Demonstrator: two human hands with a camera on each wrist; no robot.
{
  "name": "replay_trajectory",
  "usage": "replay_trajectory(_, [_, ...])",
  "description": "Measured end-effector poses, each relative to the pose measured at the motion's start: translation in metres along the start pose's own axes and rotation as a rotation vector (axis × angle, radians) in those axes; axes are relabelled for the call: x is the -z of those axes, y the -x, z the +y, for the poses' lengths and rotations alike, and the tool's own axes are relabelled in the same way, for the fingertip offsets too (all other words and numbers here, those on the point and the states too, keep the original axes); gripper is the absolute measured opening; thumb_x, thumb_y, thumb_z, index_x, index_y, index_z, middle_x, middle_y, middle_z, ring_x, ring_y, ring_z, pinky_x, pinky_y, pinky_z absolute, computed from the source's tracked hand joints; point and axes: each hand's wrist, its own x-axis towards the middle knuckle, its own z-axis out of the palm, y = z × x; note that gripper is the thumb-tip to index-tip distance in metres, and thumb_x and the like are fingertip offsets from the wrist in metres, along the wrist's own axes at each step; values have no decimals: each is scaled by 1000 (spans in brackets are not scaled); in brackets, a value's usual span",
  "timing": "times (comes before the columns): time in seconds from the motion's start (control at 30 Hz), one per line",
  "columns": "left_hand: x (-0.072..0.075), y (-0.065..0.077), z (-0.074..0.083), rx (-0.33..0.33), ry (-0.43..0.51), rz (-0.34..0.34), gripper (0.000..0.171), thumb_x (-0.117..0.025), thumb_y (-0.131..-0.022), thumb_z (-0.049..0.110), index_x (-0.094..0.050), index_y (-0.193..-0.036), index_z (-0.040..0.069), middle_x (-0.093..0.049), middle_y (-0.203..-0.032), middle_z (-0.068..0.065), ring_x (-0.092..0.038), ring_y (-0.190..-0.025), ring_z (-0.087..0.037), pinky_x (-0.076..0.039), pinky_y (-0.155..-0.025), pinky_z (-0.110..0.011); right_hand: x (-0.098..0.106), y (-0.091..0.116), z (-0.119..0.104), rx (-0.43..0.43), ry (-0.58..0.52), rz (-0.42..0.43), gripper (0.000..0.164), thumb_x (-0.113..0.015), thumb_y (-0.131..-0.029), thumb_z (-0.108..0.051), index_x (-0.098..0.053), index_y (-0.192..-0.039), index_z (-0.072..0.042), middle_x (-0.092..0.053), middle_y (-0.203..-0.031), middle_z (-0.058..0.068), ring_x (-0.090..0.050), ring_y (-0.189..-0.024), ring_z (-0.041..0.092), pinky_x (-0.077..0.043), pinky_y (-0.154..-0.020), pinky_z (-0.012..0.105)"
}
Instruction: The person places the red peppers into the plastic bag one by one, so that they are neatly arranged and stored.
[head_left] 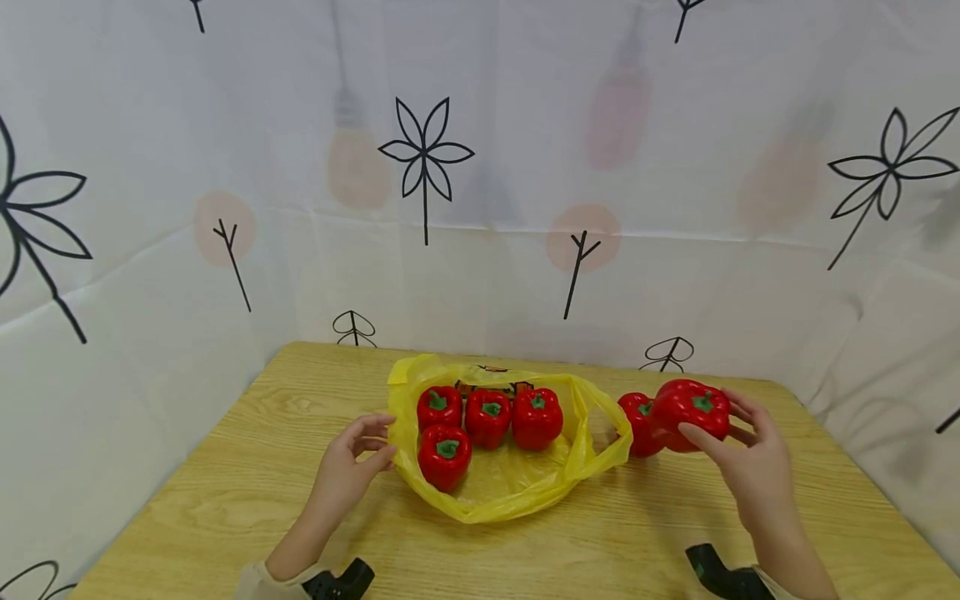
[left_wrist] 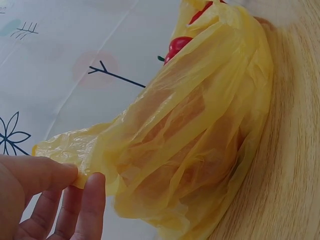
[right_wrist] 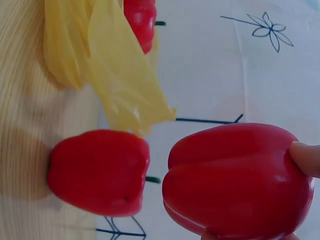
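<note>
A yellow plastic bag (head_left: pixel 517 500) lies spread with its mouth facing up, and several red bell peppers (head_left: pixel 488 419) with green stems stand inside it. My left hand (head_left: pixel 352 458) pinches the bag's left edge between thumb and fingers; in the left wrist view the thin plastic (left_wrist: pixel 190 135) stretches away from the fingertips. My right hand (head_left: pixel 757 450) grips another red bell pepper (head_left: pixel 688 415) to the right of the bag, raised above the table. Behind it, one more bell pepper (right_wrist: pixel 100 172) stands on the table beside the bag's right handle (head_left: pixel 611 433), partly hidden in the head view.
Everything stands on a wood-grain table (head_left: pixel 300 400). A white cloth (head_left: pixel 487 275) printed with plants hangs behind the table and along its sides. Dark devices (head_left: pixel 341 579) are strapped at both wrists.
</note>
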Motion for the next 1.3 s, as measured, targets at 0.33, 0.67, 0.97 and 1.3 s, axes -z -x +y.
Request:
replay_trajectory(0.33, [-1, 0, 0, 4, 3, -1, 33, -65, -83, -6, -60, -114, 2, -56, -105, -12, -58, -89, -24, -56, -67, -30, -18, 7, -11, 70, -26, -23, 74, -67, -86, -33, -29, -145, -10, -32, -138, 15, -38, -107, 20, -48, -66, 11])
replay_trajectory(0.67, [-1, 1, 1, -8, 14, -8, 33, -65, -82, -7, -60, -113, 1, -53, -103, -14, -57, -88, -24, -57, -67, -32, -34, 14, -19, 87, -55, -54, 72, -69, -85, -28, -30, -143, -10, -34, -138, 11, -37, -108, 19, -47, -69, 9])
replay_trajectory(0.97, [-1, 1, 1, 1, 11, -5, 33, -65, -83, -6, -60, -114, 3, -54, -104, -13, -57, -88, -23, -56, -67, -30, -49, 21, -26, 93, -87, -122, 74, -70, -84, -29, -30, -144, -12, -34, -140, 13, -34, -118, 29, -47, -71, 13])
replay_trajectory(1.3, [-1, 2, 4, -2, 14, -4, 32, -65, -83, -5, -60, -114, 2, -55, -106, -13, -57, -90, -24, -56, -67, -30, -66, 25, -29, 104, -96, -186, 73, -73, -82, -26, -33, -141, -12, -39, -134, 12, -40, -116, 29, -44, -76, 10])
